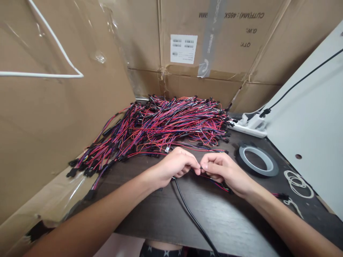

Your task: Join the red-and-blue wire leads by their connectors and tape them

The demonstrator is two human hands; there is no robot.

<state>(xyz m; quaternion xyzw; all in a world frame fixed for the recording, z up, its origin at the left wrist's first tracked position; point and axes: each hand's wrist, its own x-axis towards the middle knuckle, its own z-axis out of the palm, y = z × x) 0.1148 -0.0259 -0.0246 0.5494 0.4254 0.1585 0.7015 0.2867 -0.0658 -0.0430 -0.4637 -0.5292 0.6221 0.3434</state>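
Note:
My left hand and my right hand meet over the front middle of the desk, both closed in a pinch. Between their fingertips shows a small black piece, too small to identify. Red and blue wires run from beneath the fingers to a black connector under my right hand. A thick black cable leads from below my left hand to the desk's front edge. My curled left fingers hide most of what they grip.
Behind my hands lies a large heap of red, blue and black wire harnesses. At right are a roll of black tape, coiled pale cord and a white power strip. Cardboard walls the back and left; a white panel bounds the right.

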